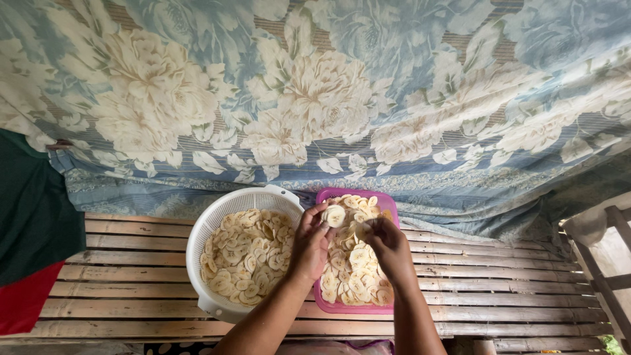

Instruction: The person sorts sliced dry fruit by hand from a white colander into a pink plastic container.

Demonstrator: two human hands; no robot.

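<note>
Your left hand (310, 244) hovers over the gap between the two containers, its grip pinched together on a pale round slice (335, 215) held up above the pink tray (388, 204). Your right hand (388, 248) sits just right of it over the tray, fingers closed on another slice (361, 231); the two hands almost touch. The tray lies on the slatted wooden surface (131, 276), heaped with more slices (355, 276). Touching its left side stands a white colander (210, 230), also well filled with slices. At the far edge of the surface hangs a blue floral cloth (328, 98), and at the left a dark green and red cloth (29, 223) drapes down.
</note>
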